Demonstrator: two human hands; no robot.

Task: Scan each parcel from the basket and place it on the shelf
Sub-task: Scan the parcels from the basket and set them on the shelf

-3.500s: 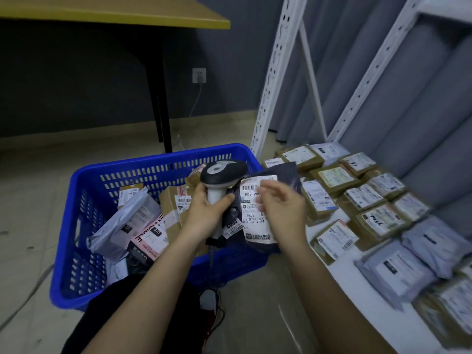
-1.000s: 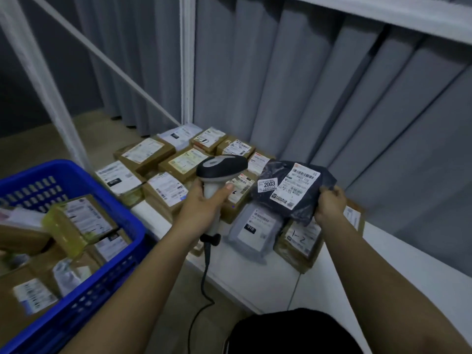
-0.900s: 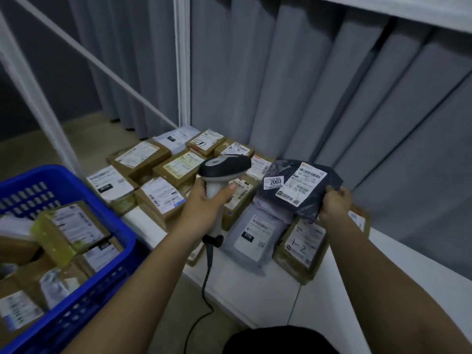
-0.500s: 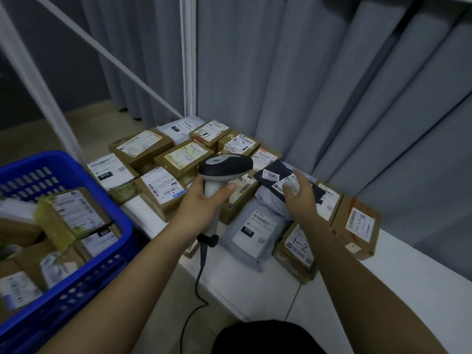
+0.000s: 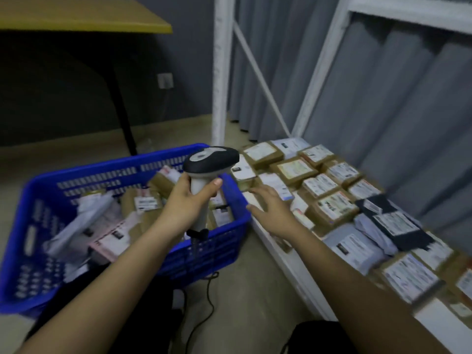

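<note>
My left hand [image 5: 187, 200] grips the handle of a black and grey barcode scanner [image 5: 210, 162], held upright over the right end of the blue basket [image 5: 46, 185]. The basket holds several cardboard boxes and grey mailer bags. My right hand [image 5: 270, 212] is empty with fingers spread, hovering between the basket's right rim and the low white shelf [image 5: 288, 261]. The dark mailer bag [image 5: 394, 223] lies on top of other parcels on the shelf, to the right of my right hand. The frame is motion-blurred.
Labelled boxes and grey bags cover the shelf in rows. White shelf uprights [image 5: 219, 72] rise behind the basket, with grey curtains behind. A yellow-topped table [image 5: 84, 19] with a black leg stands at the back left. The scanner cable [image 5: 204, 302] trails to the floor.
My right hand has let go of the dark bag on the shelf and swung left towards the basket, empty. The view has turned left, back to the basket. The scanner stays in my left hand.
</note>
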